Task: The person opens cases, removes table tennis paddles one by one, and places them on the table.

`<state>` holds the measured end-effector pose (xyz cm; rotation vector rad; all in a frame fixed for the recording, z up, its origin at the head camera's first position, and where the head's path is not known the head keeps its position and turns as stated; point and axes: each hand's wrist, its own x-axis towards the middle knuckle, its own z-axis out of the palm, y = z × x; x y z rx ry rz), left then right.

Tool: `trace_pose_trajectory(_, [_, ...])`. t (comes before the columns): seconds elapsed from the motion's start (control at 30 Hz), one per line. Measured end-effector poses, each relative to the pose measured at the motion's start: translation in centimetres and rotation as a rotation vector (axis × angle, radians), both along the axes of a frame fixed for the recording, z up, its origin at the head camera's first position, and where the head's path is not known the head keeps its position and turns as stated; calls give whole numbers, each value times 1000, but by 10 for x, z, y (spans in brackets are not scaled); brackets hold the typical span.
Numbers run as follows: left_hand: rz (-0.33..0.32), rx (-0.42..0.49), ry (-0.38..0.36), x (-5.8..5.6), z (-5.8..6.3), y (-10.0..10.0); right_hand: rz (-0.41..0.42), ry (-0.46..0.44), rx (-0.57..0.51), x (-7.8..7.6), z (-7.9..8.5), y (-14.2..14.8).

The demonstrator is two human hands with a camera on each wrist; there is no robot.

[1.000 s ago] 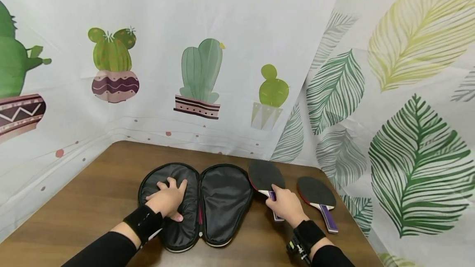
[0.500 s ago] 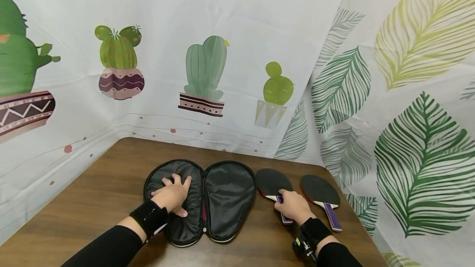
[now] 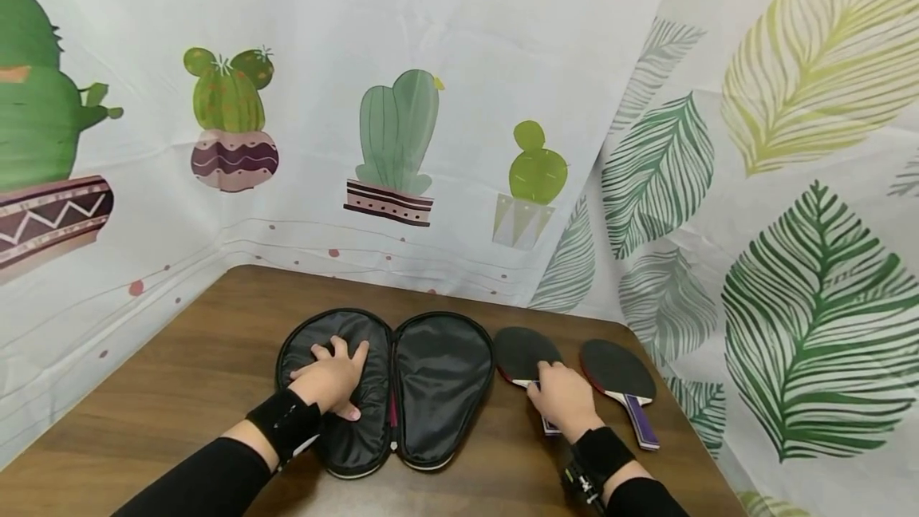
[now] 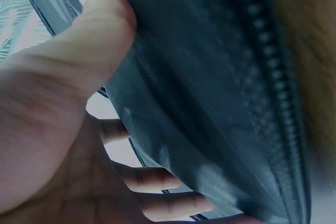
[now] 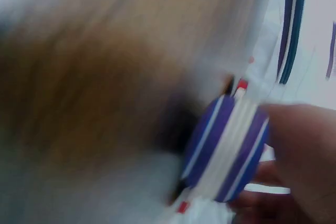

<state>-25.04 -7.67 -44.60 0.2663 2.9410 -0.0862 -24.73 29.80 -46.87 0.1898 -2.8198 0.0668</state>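
A black padded paddle case (image 3: 443, 377) lies unzipped and spread flat on the table. My left hand (image 3: 329, 381) rests on its left half with the fingers spread; in the left wrist view the thumb (image 4: 100, 30) lies over the black lining. To the right of the case is a table tennis paddle with dark rubber (image 3: 526, 348). My right hand (image 3: 565, 400) holds its handle from above, hiding most of it. The handle's purple-and-white butt (image 5: 226, 150) fills the middle of the right wrist view, beside the thumb and curled fingers.
A second table tennis paddle (image 3: 619, 369) lies at the right, its purple handle towards the front. The brown wooden table (image 3: 172, 405) meets a hanging cloth (image 3: 301, 126) printed with cacti and leaves at the back and sides.
The paddle under my right hand has moved slightly right and nearer, off the case's edge. My right hand has then shifted further over its handle. The left hand stays on the case.
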Motion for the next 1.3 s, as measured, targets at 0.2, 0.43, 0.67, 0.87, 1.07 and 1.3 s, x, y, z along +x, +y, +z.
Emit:
trace_pose_trajectory(0.2, [-21, 0, 35, 4, -5, -6, 180, 70, -99, 14, 7, -48])
trace_pose_trajectory(0.43, [-62, 55, 72, 5, -10, -10, 239, -245, -16, 25, -1, -67])
trace_pose_trajectory(0.67, [-139, 118, 123, 11, -11, -45, 251, -269, 14, 26, -2, -72])
trace_pose_trajectory(0.87, [-86, 149, 179, 14, -7, -79, 245, -275, 37, 25, 1, -73])
trace_pose_trajectory(1.07, [48, 240, 129, 13, -9, -100, 254, -276, 35, 24, 2, -73])
trace_pose_trajectory(1.3, [-21, 318, 156, 14, -2, -97, 249, -272, 47, 23, 0, -73])
